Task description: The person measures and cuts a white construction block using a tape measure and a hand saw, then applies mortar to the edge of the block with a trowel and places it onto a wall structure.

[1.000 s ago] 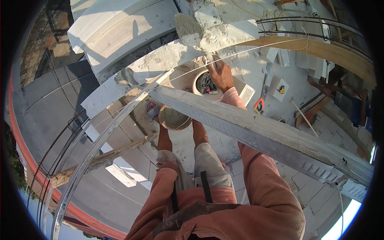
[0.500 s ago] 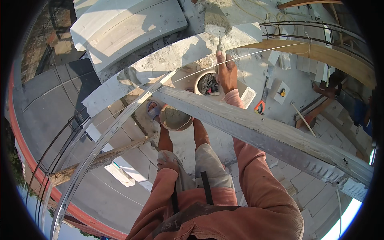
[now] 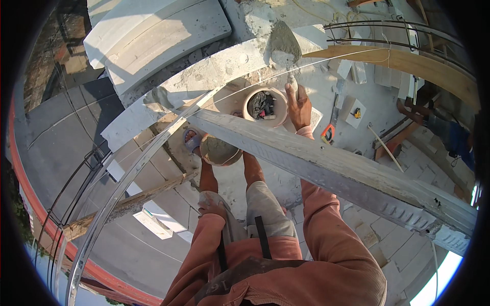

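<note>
My right hand [image 3: 301, 107] is closed around the handle of a pointed trowel [image 3: 286, 48]. The mortar-smeared blade lies over the curved top of a pale block wall [image 3: 229, 62], its tip pointing away from me. Mortar is spread in patches along that wall. My left hand [image 3: 212, 205] lies flat on my left knee, holding nothing. Between my legs, just beyond the shins, sits a round container of grey mortar [image 3: 219, 150]. A pale bucket [image 3: 279, 120] with a black bag and small items inside stands left of my right hand.
A metal beam [image 3: 316, 153] slants across, over my right forearm. A curved metal strip [image 3: 122, 191] and a taut string [image 3: 326, 62] cross the work area. Right are a handsaw [image 3: 328, 133], a tape measure [image 3: 357, 113] on a block, and another person [image 3: 457, 137]. Curved blocks [image 3: 163, 43] lie beyond the wall.
My right hand and the trowel have shifted right and a little toward me. More of the pale bucket shows now. My left hand stays on the knee.
</note>
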The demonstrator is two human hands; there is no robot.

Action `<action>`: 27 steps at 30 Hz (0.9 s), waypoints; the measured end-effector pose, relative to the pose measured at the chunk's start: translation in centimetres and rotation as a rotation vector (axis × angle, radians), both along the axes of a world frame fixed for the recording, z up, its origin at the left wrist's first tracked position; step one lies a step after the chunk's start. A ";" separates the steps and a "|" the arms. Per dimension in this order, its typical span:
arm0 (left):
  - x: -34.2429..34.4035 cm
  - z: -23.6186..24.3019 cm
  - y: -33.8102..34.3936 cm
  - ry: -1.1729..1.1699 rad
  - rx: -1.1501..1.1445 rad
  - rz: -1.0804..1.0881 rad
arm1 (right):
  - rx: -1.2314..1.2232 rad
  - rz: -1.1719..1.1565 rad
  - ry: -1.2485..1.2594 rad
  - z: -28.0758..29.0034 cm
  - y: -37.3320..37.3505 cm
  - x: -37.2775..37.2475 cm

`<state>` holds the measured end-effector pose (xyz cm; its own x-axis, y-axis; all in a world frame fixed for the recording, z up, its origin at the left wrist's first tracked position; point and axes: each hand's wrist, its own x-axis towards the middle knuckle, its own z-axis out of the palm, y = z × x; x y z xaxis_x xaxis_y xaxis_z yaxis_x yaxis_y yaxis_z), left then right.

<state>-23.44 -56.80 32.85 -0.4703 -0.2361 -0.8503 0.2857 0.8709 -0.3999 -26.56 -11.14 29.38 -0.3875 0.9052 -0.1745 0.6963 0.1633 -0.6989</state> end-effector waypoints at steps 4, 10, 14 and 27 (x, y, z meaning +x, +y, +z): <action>0.3 -0.3 0.2 0.038 -0.006 -0.009 | 0.013 -0.161 -0.096 -0.2 0.0 2.8; 0.5 0.1 -0.8 0.041 -0.011 0.041 | 0.004 0.130 -0.199 1.5 -1.1 0.7; 1.0 0.4 -0.7 0.011 -0.018 0.093 | 0.616 0.516 -0.385 -3.8 -1.1 7.7; 7.4 -3.0 -3.6 0.182 0.467 0.307 | -0.920 -0.062 -0.148 7.5 -18.8 22.5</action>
<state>-16.03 -60.44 29.84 -0.5879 -0.0041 -0.8089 -0.0445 0.9986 0.0272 -4.08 -29.99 36.87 -0.2594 0.4047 -0.8769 0.7776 -0.4509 -0.4382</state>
